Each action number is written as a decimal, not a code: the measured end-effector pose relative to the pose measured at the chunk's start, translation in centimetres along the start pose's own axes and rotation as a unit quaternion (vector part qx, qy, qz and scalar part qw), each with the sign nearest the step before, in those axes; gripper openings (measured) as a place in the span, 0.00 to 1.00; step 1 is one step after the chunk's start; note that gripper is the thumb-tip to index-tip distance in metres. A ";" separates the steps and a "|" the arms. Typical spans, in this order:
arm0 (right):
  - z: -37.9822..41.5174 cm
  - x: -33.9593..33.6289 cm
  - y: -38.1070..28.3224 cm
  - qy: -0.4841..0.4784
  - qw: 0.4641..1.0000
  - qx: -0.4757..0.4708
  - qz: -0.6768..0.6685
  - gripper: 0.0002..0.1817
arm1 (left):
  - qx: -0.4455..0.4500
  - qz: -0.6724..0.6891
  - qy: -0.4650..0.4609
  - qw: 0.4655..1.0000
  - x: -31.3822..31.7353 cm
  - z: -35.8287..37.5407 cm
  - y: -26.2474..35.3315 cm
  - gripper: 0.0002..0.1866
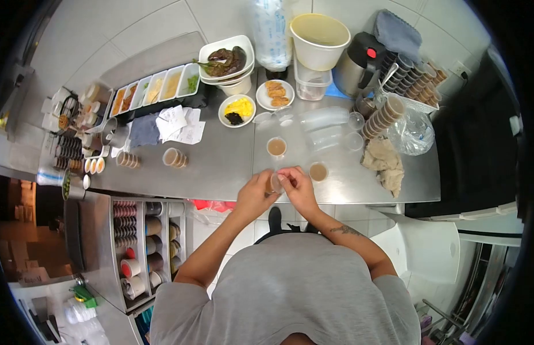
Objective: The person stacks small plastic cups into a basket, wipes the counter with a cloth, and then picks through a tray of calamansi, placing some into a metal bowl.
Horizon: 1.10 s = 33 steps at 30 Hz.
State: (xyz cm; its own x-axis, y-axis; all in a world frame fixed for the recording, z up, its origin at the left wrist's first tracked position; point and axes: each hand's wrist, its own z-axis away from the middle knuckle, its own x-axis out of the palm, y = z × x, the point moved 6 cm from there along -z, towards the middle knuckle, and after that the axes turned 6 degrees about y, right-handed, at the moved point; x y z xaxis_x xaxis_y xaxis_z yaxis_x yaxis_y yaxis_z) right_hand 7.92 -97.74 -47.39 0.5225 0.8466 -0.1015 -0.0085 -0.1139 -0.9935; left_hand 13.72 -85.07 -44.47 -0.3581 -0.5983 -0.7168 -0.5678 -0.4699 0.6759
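While left hand (256, 193) grips cup (271, 186) (brownish inside), right hand (298, 184) pinches edge — steel counter (221, 164)

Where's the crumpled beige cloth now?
Head view, right side: the crumpled beige cloth lies on the steel counter, near its front edge, beside the clear plastic bag.
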 end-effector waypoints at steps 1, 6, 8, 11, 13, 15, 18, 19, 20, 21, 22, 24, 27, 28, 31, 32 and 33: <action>-0.1 0.1 -0.3 0.008 1.000 -0.016 0.014 0.08 | -0.003 -0.010 0.001 1.000 0.3 -0.1 -0.1 0.32; -0.1 -0.2 -2.1 0.026 0.993 -0.085 0.073 0.07 | -0.139 0.162 -0.077 0.974 1.1 0.6 -1.8 0.32; -0.2 -0.2 -2.0 0.035 0.991 -0.099 0.080 0.07 | -0.196 0.223 -0.108 0.949 1.3 0.6 -2.5 0.29; -0.2 0.1 -1.9 0.035 0.988 -0.116 0.097 0.07 | -0.282 0.296 -0.103 0.907 1.3 0.4 -3.5 0.21; -0.2 0.2 -1.9 0.033 0.984 -0.129 0.119 0.07 | -0.312 0.305 -0.102 0.894 1.5 -0.1 -3.6 0.16; -0.2 0.2 -1.8 0.031 0.978 -0.143 0.149 0.08 | -0.353 0.287 -0.135 0.880 1.4 -0.5 -2.8 0.13; -0.2 0.6 -2.9 0.039 0.932 -0.247 0.262 0.10 | -0.355 0.265 -0.164 0.882 1.9 -1.3 -2.9 0.11; -0.2 0.9 -2.7 0.031 0.926 -0.245 0.284 0.11 | -0.347 0.257 -0.169 0.886 2.0 -1.3 -3.1 0.10; 0.0 1.1 -2.5 0.022 0.920 -0.243 0.306 0.12 | -0.322 0.226 -0.152 0.906 2.0 -1.3 -3.2 0.10; 0.1 1.2 -2.4 0.015 0.913 -0.244 0.327 0.13 | -0.293 0.196 -0.133 0.926 2.2 -1.3 -3.3 0.10; 0.1 1.4 -2.1 0.004 0.912 -0.237 0.335 0.14 | -0.259 0.164 -0.113 0.945 2.4 -1.4 -3.3 0.09; 0.1 1.7 -1.7 -0.009 0.908 -0.231 0.350 0.16 | -0.165 0.124 -0.032 0.978 3.0 -1.1 -3.7 0.08; -0.1 1.5 -2.3 -0.022 0.931 -0.191 0.310 0.22 | -0.088 0.111 0.016 0.990 1.6 -1.8 -3.4 0.06; 0.1 1.1 -2.8 -0.021 0.952 -0.171 0.253 0.24 | -0.073 0.116 0.020 0.990 0.9 -2.7 -3.2 0.05; 1.3 -0.7 -5.0 -0.042 0.981 -0.119 0.147 0.34 | -0.112 0.134 0.014 0.985 -1.5 -5.3 -2.3 0.04; 1.5 -2.0 -5.3 0.018 0.965 -0.148 0.214 0.36 | -0.105 0.135 0.023 0.985 -1.6 -6.3 -2.2 0.05; 1.7 -3.2 -5.7 0.077 0.941 -0.178 0.279 0.37 | -0.098 0.136 0.033 0.985 -1.6 -7.7 -2.2 0.06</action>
State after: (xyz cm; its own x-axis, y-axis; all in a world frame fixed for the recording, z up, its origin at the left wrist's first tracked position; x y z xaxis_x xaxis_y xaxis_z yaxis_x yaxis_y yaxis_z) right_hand 4.85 -98.94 -41.53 0.6394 0.5213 -0.5652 -0.0466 -0.7074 -0.7052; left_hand 21.32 -88.07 -43.49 -0.4241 -0.7572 -0.4968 -0.3008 -0.3996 0.8659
